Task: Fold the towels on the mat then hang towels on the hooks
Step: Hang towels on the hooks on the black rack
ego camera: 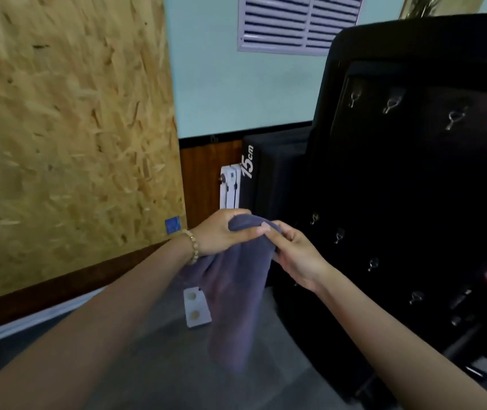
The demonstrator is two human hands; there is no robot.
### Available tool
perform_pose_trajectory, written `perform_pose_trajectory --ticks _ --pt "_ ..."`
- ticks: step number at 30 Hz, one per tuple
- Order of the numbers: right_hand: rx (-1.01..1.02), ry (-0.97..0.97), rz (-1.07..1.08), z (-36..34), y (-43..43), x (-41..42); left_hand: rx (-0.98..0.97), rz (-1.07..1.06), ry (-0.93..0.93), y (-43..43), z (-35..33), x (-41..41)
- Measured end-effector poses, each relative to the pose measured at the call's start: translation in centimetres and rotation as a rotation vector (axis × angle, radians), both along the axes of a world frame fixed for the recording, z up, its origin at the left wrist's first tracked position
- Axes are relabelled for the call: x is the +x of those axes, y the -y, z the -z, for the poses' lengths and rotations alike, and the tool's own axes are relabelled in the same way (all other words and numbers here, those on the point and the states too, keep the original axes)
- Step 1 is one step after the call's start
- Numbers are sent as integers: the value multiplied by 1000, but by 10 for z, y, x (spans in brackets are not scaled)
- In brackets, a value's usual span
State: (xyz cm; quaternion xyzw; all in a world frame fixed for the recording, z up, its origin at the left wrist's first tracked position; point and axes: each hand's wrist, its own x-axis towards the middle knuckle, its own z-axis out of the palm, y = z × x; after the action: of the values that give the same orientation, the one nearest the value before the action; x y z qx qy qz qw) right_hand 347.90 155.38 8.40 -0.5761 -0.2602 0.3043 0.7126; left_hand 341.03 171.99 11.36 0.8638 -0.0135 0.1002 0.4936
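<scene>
— While the slate-grey terry towel (236, 291) hangs as observed, state its position.
— Held up over the grey mat (147, 365), just in front of the black upright panel (413, 179) fitted with small metal hooks (338, 234). Its top is bunched between both hands and the rest drapes down, touching no hook. The lower end is blurred, so contact with the mat cannot be determined.
— Hands?
— The left hand (221, 232), with a beaded bracelet (193, 247) at the wrist, has its fingers curled over the bunched top. The right hand (292, 255) pinches the adjoining edge between thumb and fingers.
— Handling assessment?
— Judged soft, light and limp. It will sag wherever unsupported, but it is not fragile. Advise holding it at the gathered top, or by a hanging loop if one exists; none is discernible. A slack grip risks the folds opening.
— Other items?
— One white card with two round discs (196, 306) lies on the mat behind the towel.
</scene>
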Motion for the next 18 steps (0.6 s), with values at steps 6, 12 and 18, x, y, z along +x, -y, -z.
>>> perform_pose_trajectory --ticks 6,12,18 --pt "-99 182 -74 -34 -20 125 -81 74 -4 -28 -44 129" --pt "-243 479 82 -62 -4 231 2 172 61 -47 -67 250" --pt "-375 651 224 -75 0 313 62 271 214 -66 -73 362"
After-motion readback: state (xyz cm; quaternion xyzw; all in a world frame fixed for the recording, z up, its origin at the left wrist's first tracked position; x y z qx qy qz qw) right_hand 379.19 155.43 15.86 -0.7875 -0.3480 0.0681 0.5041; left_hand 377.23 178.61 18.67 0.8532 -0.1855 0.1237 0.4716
